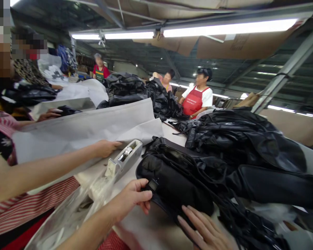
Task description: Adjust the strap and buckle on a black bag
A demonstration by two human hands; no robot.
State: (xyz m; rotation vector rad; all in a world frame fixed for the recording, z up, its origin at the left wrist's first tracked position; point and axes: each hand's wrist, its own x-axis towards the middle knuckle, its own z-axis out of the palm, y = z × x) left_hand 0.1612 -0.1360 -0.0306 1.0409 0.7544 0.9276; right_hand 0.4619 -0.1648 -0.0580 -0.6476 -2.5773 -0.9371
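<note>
A black bag (pixel 172 184) lies at the near end of a heap of black bags on the table. My left hand (pixel 134 200) pinches its near left edge, thumb and fingers closed on a small buckle. On the bag's lower edge rests my right hand (pixel 202 229), fingers stretched out flat and holding nothing. A white tape dispenser (pixel 125 158) stands just left of the bag.
A co-worker's arm reaches in from the left, the hand (pixel 105 147) on large grey-white paper sheets (pixel 94 125). Clear plastic film (pixel 75 208) lies at the near left. More black bags (pixel 245 139) are heaped right and at the back. Several people stand around the far end.
</note>
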